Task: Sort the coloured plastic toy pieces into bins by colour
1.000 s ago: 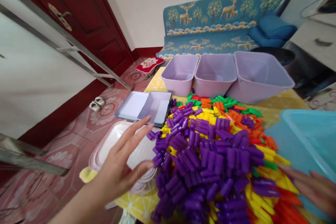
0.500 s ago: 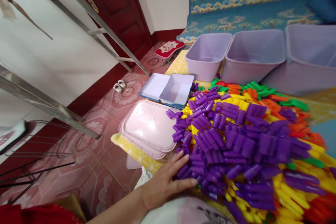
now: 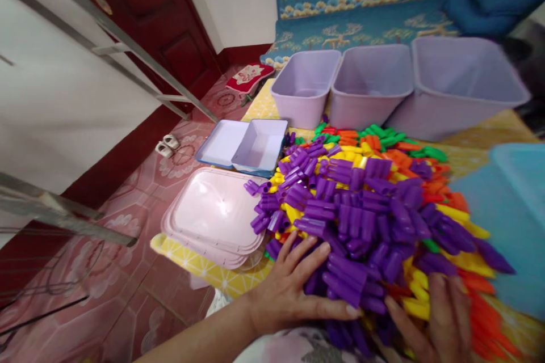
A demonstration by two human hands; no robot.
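Observation:
A big heap of small plastic pieces shaped like joined tubes covers the table. Purple pieces [image 3: 357, 215] lie on top, with yellow pieces [image 3: 419, 295] and orange pieces [image 3: 481, 306] showing underneath and to the right. My left hand [image 3: 293, 283] rests on the near left side of the heap, fingers spread over purple pieces, its thumb reaching toward the middle. At the near right, my right hand [image 3: 438, 323] touches the heap with its fingers stretched out, beside yellow and purple pieces. Its lower part is cut off by the frame's edge. Neither hand grips a piece.
Three lilac bins [image 3: 304, 108] stand in a row behind the heap. Stacked pale pink lids [image 3: 221, 210] lie left of it, near an open shallow box [image 3: 259, 144]. A light blue lid or tray [image 3: 506, 227] is at the right. A metal ladder [image 3: 145, 62] leans left.
My right hand has come into view at the near right of the heap. My left hand has moved further onto the purple pieces, and the view has turned right.

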